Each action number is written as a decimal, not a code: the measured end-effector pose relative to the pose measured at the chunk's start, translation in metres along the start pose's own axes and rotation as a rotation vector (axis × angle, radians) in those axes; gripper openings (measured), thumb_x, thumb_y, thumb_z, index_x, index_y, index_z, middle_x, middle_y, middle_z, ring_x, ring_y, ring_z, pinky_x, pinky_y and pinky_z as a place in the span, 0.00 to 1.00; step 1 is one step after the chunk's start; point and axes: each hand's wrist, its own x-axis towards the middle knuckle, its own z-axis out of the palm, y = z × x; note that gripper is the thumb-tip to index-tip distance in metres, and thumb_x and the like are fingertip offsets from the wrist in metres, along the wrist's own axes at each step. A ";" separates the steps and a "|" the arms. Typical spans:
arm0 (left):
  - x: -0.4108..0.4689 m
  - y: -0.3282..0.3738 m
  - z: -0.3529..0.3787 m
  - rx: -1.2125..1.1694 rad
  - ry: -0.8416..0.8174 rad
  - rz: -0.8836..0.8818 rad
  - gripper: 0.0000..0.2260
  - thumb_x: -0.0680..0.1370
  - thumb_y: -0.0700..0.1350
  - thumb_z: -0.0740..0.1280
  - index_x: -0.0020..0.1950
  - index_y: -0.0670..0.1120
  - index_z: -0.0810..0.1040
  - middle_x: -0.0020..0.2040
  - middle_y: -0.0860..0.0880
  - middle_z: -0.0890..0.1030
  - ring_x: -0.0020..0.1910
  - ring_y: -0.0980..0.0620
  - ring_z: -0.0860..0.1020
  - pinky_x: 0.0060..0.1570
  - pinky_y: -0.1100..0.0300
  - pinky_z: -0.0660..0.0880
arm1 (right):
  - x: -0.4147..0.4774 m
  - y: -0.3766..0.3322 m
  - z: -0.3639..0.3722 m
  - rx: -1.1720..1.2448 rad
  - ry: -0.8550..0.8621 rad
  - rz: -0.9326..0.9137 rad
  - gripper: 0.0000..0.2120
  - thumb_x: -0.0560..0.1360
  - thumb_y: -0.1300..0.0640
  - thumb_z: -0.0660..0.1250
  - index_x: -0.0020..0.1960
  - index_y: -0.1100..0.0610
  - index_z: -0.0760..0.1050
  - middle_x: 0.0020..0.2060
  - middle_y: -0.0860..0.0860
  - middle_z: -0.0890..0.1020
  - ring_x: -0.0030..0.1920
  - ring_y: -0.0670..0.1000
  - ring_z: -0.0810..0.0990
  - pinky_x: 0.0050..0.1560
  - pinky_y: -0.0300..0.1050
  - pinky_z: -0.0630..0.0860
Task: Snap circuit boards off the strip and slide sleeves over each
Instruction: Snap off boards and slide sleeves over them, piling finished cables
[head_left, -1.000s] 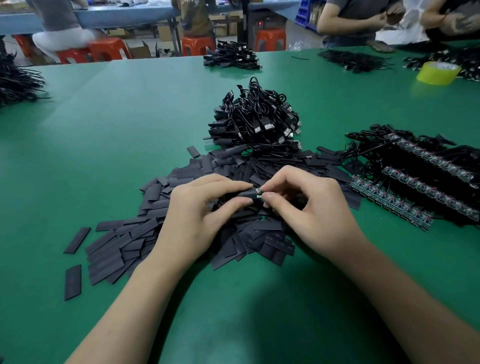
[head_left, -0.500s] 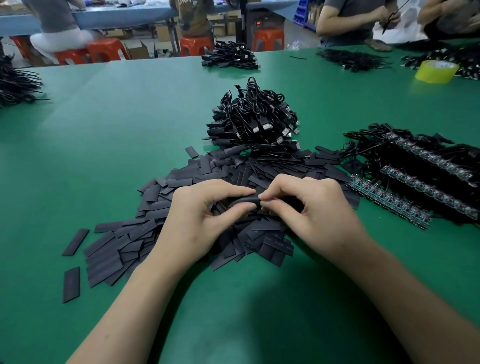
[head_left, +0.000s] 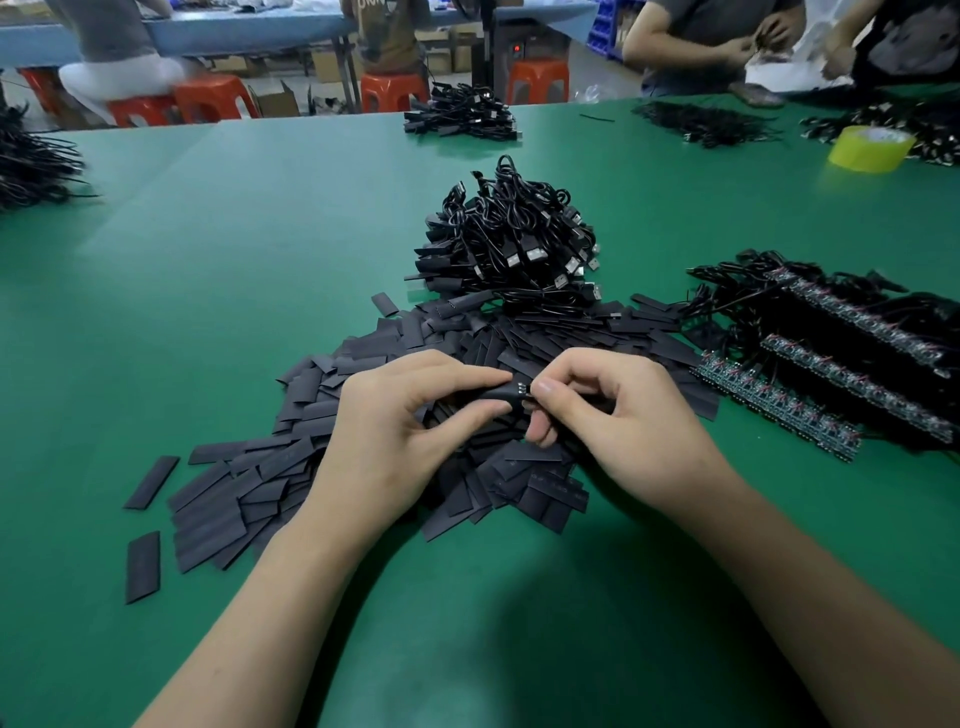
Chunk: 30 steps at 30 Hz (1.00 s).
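"Well, where are we with this one?"

"Midway through a single piece, we'd say. Our left hand (head_left: 395, 431) is curled round a black sleeve (head_left: 483, 396), thumb below and fingers above. Our right hand (head_left: 623, 421) pinches the circuit board (head_left: 522, 387) at the sleeve's mouth, where only a bit of its end with small metal contacts shows."

"So the board is nearly in?"

"We judge it mostly covered. How far it reaches inside we cannot tell, since our fingers hide it."

"And the rest of the job?"

"Both hands work over the loose sleeves (head_left: 291, 467), which are spread from the middle of the tabletop (head_left: 208, 260) toward its near edge. Just beyond them, near the centre, sits a heap of cables (head_left: 509, 249), some ends wearing black sleeves, so a good share seems done. Toward the right edge several strips (head_left: 779, 410) of unsnapped boards lie in rows with their wires. We reckon plenty is left."
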 end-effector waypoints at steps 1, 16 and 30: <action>0.000 0.000 0.000 0.007 0.004 0.009 0.09 0.74 0.43 0.78 0.54 0.45 0.88 0.46 0.53 0.85 0.47 0.56 0.83 0.51 0.63 0.77 | 0.000 0.000 0.000 0.001 -0.002 0.004 0.11 0.82 0.59 0.66 0.42 0.52 0.80 0.36 0.47 0.86 0.39 0.46 0.85 0.46 0.35 0.78; -0.003 0.003 0.005 0.119 0.094 0.047 0.12 0.74 0.45 0.78 0.57 0.46 0.87 0.49 0.52 0.84 0.48 0.60 0.81 0.52 0.68 0.75 | -0.001 -0.002 0.004 0.012 0.021 0.020 0.11 0.82 0.60 0.66 0.42 0.54 0.80 0.35 0.48 0.86 0.38 0.46 0.85 0.46 0.36 0.79; -0.004 0.009 0.010 0.138 0.284 -0.076 0.08 0.74 0.45 0.78 0.50 0.43 0.87 0.46 0.53 0.85 0.44 0.60 0.81 0.49 0.67 0.77 | -0.004 -0.005 0.010 -0.049 0.137 -0.038 0.11 0.82 0.60 0.67 0.42 0.52 0.80 0.35 0.42 0.85 0.37 0.42 0.83 0.41 0.30 0.74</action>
